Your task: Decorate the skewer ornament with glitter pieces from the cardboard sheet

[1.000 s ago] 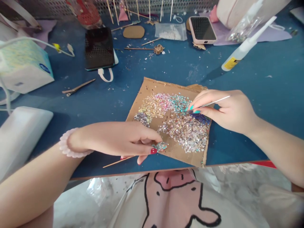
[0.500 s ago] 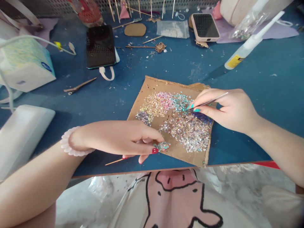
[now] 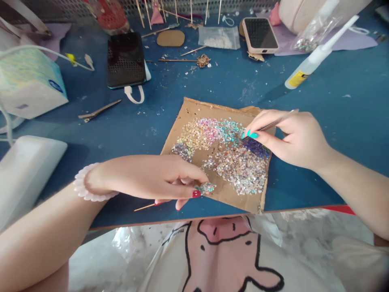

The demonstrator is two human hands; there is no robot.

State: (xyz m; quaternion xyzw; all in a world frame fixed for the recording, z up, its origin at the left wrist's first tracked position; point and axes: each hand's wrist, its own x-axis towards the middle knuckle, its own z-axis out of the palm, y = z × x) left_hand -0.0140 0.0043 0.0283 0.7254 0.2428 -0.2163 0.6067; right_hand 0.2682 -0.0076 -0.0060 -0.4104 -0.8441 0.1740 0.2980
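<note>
My left hand [image 3: 164,176] is closed around a thin wooden stick [image 3: 144,207] whose far end carries a small piece covered in glittering sequins [image 3: 207,187]. The piece sits just past my thumb and forefinger, over the near edge of a cardboard sheet [image 3: 225,202]. In my right hand [image 3: 288,138] I pinch slim metal tweezers [image 3: 267,125]. Their tips reach down to the turquoise sequins [image 3: 230,129] on the cardboard. Around them lie yellow, pink, dark blue and grey sequins, and a large pale heap [image 3: 241,170] nearer to me. Whether the tweezers hold a sequin I cannot tell.
A black phone [image 3: 127,60] lies at the back left, beside a tissue box [image 3: 33,81]. A glue bottle [image 3: 310,61] stands to the right, near a pink-cased phone [image 3: 260,35]. A wooden-looking clip [image 3: 99,110] and a gold hairpin [image 3: 182,61] lie on the blue table [image 3: 146,129].
My right fingers and the tweezers have shifted slightly among the turquoise sequins, the tweezers now held at a steeper slant. My left hand keeps its grip. The whole view has slid a little sideways.
</note>
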